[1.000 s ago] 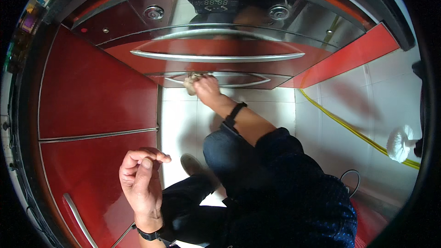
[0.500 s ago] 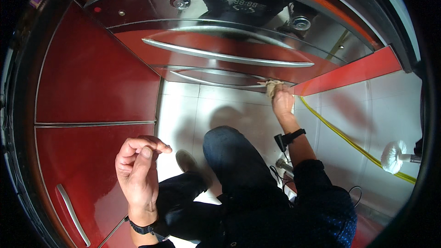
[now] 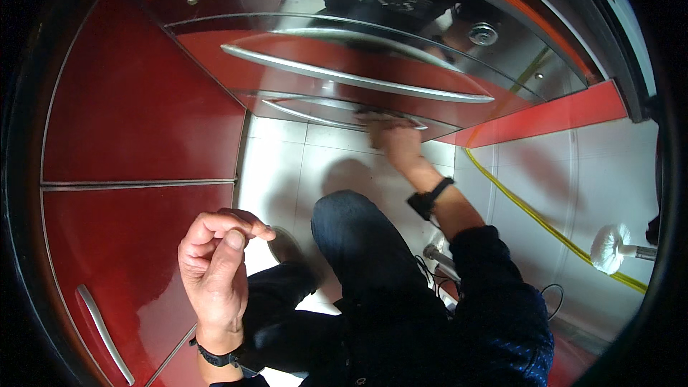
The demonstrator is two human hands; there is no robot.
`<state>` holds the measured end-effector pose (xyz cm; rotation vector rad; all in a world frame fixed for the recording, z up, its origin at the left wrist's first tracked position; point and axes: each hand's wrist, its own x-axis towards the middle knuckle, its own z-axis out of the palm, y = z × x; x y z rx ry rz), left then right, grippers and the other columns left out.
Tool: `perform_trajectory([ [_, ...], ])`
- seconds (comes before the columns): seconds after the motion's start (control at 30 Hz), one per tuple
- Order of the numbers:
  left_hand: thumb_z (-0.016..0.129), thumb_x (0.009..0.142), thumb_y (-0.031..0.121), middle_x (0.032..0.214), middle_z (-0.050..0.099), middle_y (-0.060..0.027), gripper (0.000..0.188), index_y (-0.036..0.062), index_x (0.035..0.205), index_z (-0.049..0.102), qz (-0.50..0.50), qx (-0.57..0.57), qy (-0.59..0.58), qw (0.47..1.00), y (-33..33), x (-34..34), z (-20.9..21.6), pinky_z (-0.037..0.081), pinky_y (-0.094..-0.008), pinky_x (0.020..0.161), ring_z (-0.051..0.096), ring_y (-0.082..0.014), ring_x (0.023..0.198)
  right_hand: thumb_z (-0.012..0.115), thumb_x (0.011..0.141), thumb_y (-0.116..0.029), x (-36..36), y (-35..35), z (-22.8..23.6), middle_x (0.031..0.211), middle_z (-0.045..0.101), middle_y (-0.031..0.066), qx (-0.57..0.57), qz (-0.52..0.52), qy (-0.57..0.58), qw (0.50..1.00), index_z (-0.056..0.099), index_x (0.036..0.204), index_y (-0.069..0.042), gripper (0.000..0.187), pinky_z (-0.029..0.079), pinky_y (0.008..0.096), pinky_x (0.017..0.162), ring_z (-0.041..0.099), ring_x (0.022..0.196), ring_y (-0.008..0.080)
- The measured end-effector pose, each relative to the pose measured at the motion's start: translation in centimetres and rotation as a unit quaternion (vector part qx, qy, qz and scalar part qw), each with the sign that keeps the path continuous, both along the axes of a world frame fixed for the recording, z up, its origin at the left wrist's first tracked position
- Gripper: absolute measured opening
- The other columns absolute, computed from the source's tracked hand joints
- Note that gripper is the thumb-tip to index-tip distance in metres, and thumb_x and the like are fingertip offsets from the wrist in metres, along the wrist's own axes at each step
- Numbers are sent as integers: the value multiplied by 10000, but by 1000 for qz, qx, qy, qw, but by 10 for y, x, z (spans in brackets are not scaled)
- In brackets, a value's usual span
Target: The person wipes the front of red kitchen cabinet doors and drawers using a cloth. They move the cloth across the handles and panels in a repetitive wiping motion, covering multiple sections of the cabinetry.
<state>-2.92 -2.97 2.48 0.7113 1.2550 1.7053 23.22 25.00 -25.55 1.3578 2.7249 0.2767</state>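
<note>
The right hand (image 3: 396, 142) presses a light cloth (image 3: 374, 120) against the lower edge of the red drawer front (image 3: 344, 97), just under its long metal handle (image 3: 351, 75); the fingers lie closed on the cloth, which is blurred. The left hand (image 3: 217, 261) hangs free near the red cabinet door (image 3: 136, 244), fingers curled loosely, thumb touching the forefinger, holding nothing. Below is a white tiled floor (image 3: 301, 165). A yellow cable (image 3: 530, 211) runs along the floor on the right, near a white brush (image 3: 609, 247)
</note>
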Motion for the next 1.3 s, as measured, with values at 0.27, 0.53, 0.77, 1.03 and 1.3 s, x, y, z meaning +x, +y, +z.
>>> perform_trajectory([
  [0.27,646,1064,69,1006,775,-168,88,-7,1053,689,25,24,-14,999,-12,-10,5,588,-389,932,756,-242,934,682,906,-176,-24,-2,-16,939,800,161,-49,26,74,996,819,967,-81,177,651,467,737,799,924,329],
  [0.53,620,1077,52,1019,776,-156,100,-12,1058,695,27,-6,-13,1000,-5,-11,0,587,-376,937,756,-228,933,631,948,-134,-53,-1,6,932,796,147,-78,69,-29,994,795,956,-71,176,625,480,720,792,876,327],
  [0.77,627,1073,28,1026,792,-133,101,-3,1090,722,50,37,-8,998,-28,-28,2,592,-361,945,768,-210,956,655,920,-137,13,14,6,910,791,162,12,119,-14,993,751,997,-51,150,637,455,692,802,813,339],
  [1.03,591,1075,-27,1069,771,-108,128,-19,1117,712,10,71,-37,997,-25,-17,9,560,-300,964,726,-149,993,663,920,-139,-17,12,-3,838,778,126,60,138,-31,988,675,1053,-47,162,616,424,575,784,676,312],
  [1.3,596,1066,-19,997,783,-118,135,-13,1096,727,7,55,10,998,-9,-2,8,571,-302,936,738,-156,934,659,926,-153,-55,-4,5,1065,713,134,25,182,-21,983,674,1147,-48,245,606,440,766,729,947,334],
])
